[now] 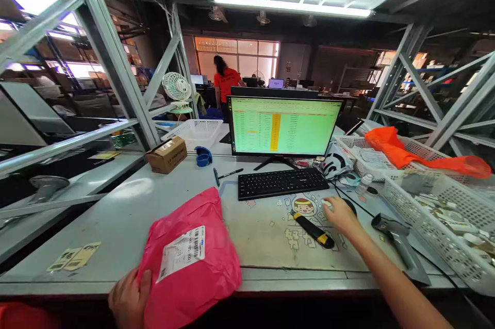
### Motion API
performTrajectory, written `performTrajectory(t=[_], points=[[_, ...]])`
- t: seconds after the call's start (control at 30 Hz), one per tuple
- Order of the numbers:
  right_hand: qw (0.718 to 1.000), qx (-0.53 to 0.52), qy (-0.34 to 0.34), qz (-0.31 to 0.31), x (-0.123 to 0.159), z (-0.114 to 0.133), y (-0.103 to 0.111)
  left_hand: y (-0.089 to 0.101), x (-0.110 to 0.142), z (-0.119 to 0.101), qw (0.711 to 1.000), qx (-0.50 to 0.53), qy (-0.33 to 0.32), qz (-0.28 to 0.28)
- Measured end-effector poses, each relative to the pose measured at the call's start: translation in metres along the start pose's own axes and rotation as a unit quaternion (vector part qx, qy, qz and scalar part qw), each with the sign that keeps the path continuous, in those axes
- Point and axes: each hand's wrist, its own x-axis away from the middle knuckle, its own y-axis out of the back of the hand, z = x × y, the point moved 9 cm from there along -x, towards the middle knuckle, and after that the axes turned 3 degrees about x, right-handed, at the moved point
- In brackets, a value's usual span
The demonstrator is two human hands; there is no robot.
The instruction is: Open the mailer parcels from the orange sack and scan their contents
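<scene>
1 pink parcel [207, 273] – crinkled, white barcode label [181, 253] – in left hand [129, 295].

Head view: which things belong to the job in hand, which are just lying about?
Likely part of the job:
pink parcel, held in the left hand
barcode scanner, given the parcel's label
monitor and keyboard
perhaps the utility knife, near the right hand

Apparently just lying about:
cardboard box
black pen
orange net
</scene>
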Motion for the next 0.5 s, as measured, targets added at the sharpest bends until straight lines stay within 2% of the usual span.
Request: performTrajectory(t=[0.07,0.17,0.33,0.5], points=[[0.999,0.006,0.038,0.020,-0.031,0.048,-0.023,0.006,-0.001,-0.008,1.000,-0.003,-0.020,0.005],[0.998,0.020,0.045,0.029,-0.064,0.080,-0.047,0.011,0.000,-0.012,0.999,0.003,-0.043,0.004],[0.999,0.022,0.027,0.037,-0.081,0.092,-0.053,-0.001,-0.004,0.013,0.999,-0.025,-0.037,0.010],[0.998,0.022,0.022,0.048,-0.070,0.093,-0.047,-0.011,-0.005,0.032,0.997,0.001,0.016,0.076]])
